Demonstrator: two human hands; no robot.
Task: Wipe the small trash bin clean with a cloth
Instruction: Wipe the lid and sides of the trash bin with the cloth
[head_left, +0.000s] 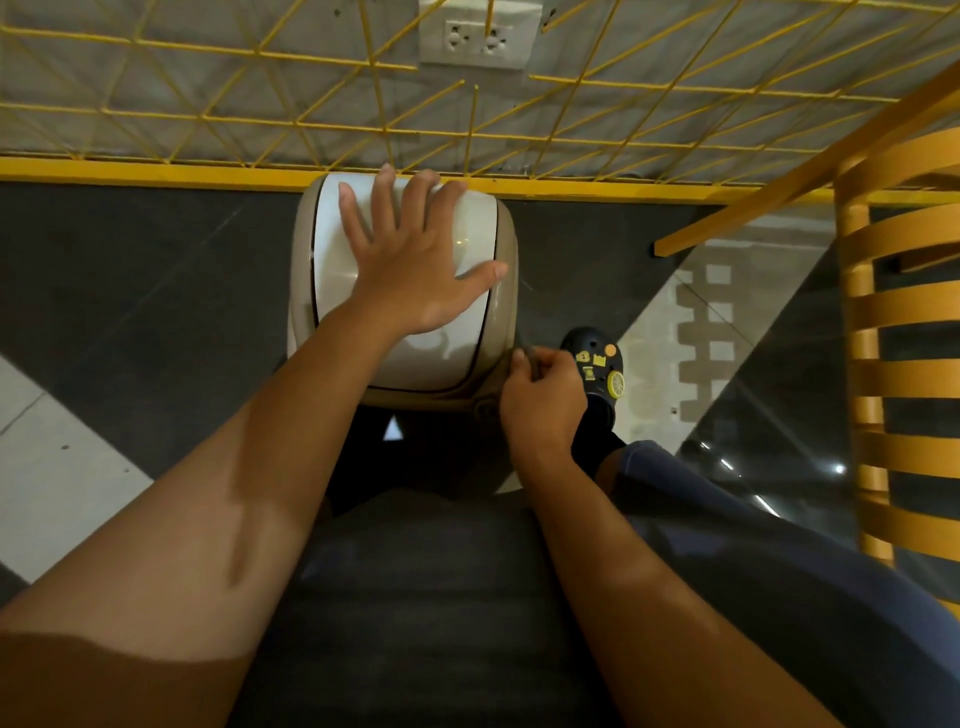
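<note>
A: Two hands on the job, but only one looks busy. The left hand (410, 265) lies flat on the white lid (467, 332) of the bin (506, 291), fingers spread wide, gripping nothing, just pressing down.

B: Where does the bin stand?

A: On the dark floor (130, 291), at the far side, right up against the yellow rail (156, 174) at the foot of the wall, straight ahead of the person. A clog (597, 364) is just right of it, and a wooden chair (893, 322) stands well off to the right.

B: And the right hand (540, 400)?

A: At the bin's near right corner, fingers curled in tight. Something small and dark peeks out at the fingertips. It may be the cloth, but I cannot tell; too little shows.

B: So what could go wrong from here?

A: I see three risks. The lid looks like a swing or push type, so weight from the flat palm could tip it inward and the hand would drop in. A hard rub at that corner could slide the bin sideways along the rail, since the floor looks smooth. And a cloth bunched that small would cover little per stroke, leaving streaks on the glossy lid.

B: Anything wiped yet?

A: I cannot tell from here.
</note>
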